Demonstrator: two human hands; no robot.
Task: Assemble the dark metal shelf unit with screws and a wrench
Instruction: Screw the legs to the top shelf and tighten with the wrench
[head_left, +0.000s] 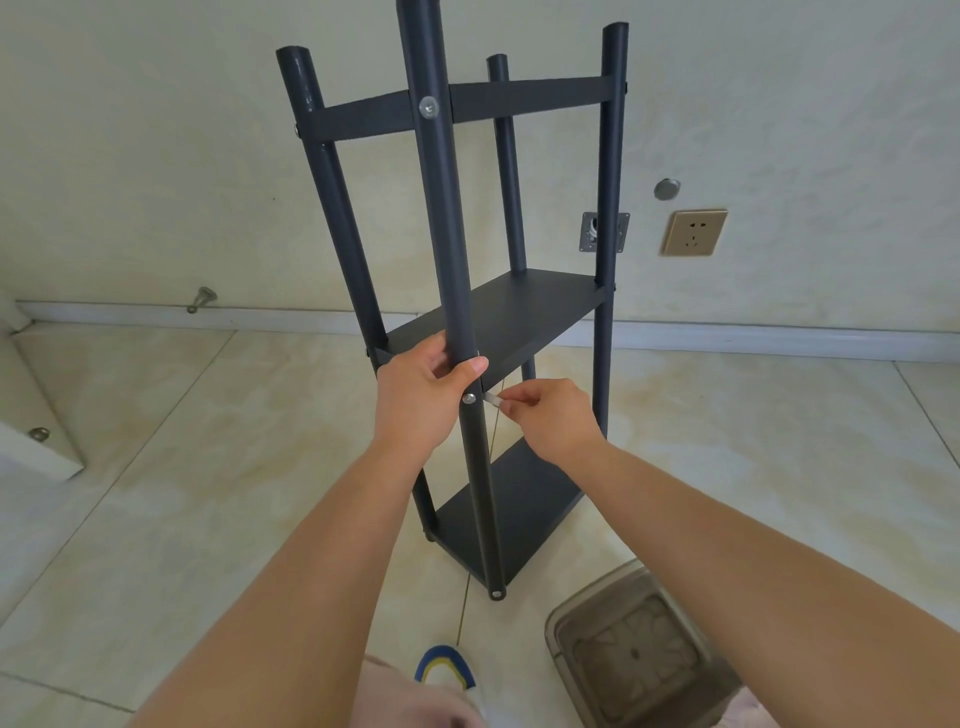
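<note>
The dark metal shelf unit (519, 312) stands upright on the tiled floor, with several round posts, a top rail, a middle shelf and a bottom shelf. My left hand (423, 395) grips the nearest post (441, 218) just above a silver screw head (469, 399) at the middle shelf's corner. My right hand (550, 415) pinches a small silver wrench (492, 399) that reaches toward that screw from the right. Another screw head (428, 107) shows higher up on the same post at the top rail.
A clear plastic container (631, 644) sits on the floor at the lower right, beside the shelf's foot. My shoe (447, 670) is at the bottom centre. A wall socket (693, 232) and a metal bracket (602, 232) are on the wall behind. A white panel (31, 441) leans at the left.
</note>
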